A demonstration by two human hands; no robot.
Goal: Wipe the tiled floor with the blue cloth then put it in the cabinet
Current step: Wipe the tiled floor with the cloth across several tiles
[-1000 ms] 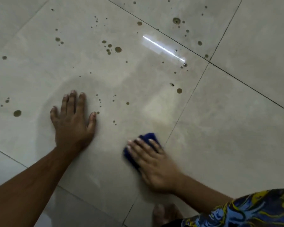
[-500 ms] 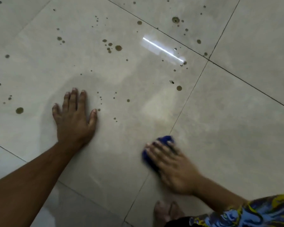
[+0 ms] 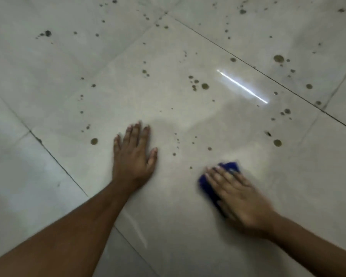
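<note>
The blue cloth (image 3: 228,168) lies bunched on the pale tiled floor (image 3: 188,216), mostly covered by my right hand (image 3: 240,198). That hand presses flat on the cloth with straight fingers and looks motion-blurred. My left hand (image 3: 135,156) rests flat on the same tile to the left, fingers spread, palm down, holding nothing. Brown droplets (image 3: 205,86) speckle the tile beyond both hands. No cabinet is in view.
More brown spots (image 3: 278,58) dot the tiles at the back and right, and a larger one (image 3: 94,141) sits left of my left hand. Dark grout lines (image 3: 58,164) cross the floor. A bright light streak (image 3: 242,86) reflects on the tile.
My right hand slid the cloth right and then back toward the left hand. The view has shifted, showing more spotted floor at the back. My left hand stays planted.
</note>
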